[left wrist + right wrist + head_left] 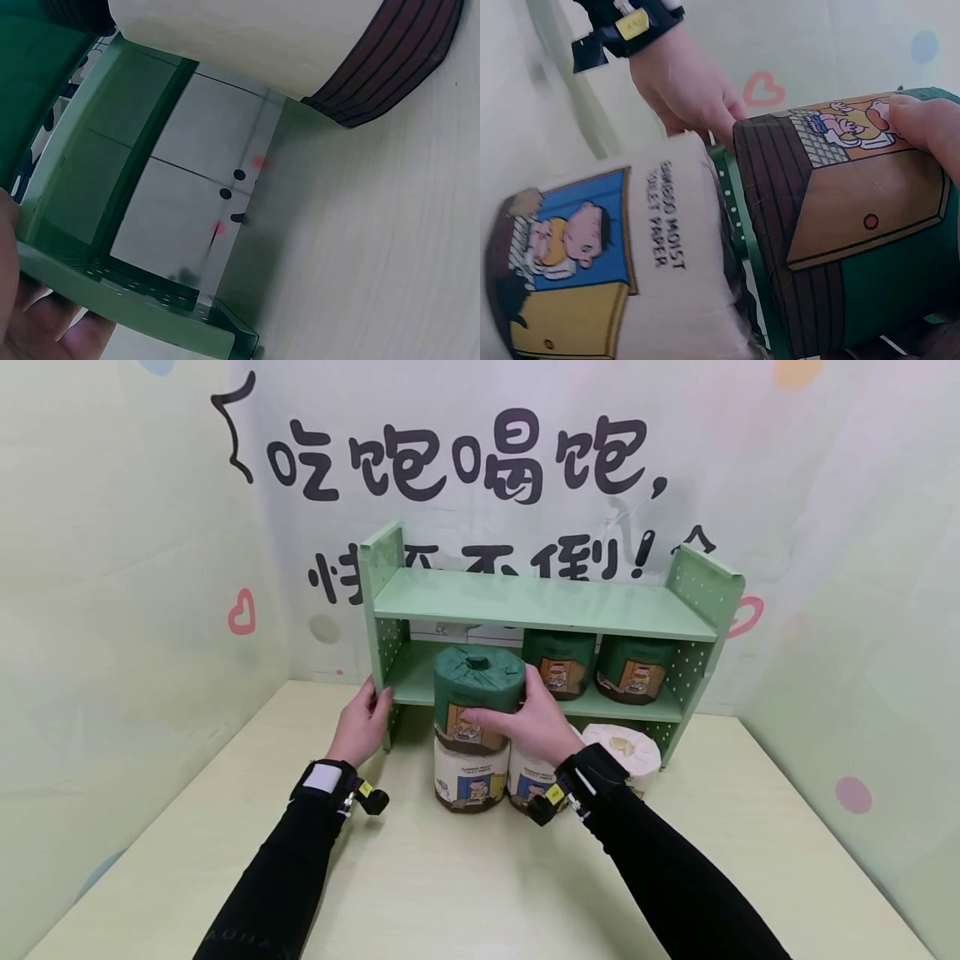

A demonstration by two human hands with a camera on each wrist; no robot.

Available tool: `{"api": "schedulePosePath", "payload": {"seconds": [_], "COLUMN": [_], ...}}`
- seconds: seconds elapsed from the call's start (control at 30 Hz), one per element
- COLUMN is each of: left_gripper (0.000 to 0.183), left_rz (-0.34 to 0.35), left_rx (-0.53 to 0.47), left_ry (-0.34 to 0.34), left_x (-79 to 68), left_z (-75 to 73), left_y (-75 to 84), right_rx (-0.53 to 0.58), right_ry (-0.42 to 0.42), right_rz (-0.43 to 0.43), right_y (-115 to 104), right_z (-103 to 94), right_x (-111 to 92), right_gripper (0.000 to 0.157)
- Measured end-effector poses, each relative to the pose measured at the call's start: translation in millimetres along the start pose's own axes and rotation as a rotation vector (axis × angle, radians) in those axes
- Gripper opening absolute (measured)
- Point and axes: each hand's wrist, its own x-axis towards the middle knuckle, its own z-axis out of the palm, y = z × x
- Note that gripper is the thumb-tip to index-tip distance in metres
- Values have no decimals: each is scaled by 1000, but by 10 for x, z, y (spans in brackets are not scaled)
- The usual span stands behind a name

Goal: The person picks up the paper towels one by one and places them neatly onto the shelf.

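From my end I saw the paper roll [453, 689] upright, a stubby cylinder in crinkled green wrap with a puckered top, a cartoon picture on its front and a dark brown band round the base. I had the right hand [546, 718] curled firmly round its side, thumb across the front, before the shelf [525, 602] and just above a white roll [471, 774], a gap showing between the two. The left hand [362, 724] pinched the shelf's left side panel [369, 610]. The table [420, 877] was pale and smooth; the back wall [720, 452] carried big black writing [517, 456]. I counted three green rolls, one gripped and two on the lower board [412, 677], at least three white rolls and one shelf
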Motion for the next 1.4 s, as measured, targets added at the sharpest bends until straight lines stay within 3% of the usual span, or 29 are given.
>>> {"api": "schedulePosePath", "payload": {"seconds": [0.5, 0.97, 1.4], "left_gripper": [44, 42, 43], "left_rz": [-13, -2, 3], "left_rx": [7, 17, 19], "left_ry": [-10, -10, -7], "left_x": [0, -19, -24], "left_z": [0, -11, -18], "left_y": [17, 52, 77], "right_rx": [-102, -310, -301], "right_ry": [56, 73, 87], "right_rz": [110, 123, 127], "right_y": [-31, -112, -180], "right_z": [10, 48, 105], "right_x": [249, 381, 533], "right_gripper": [123, 120, 108]}}
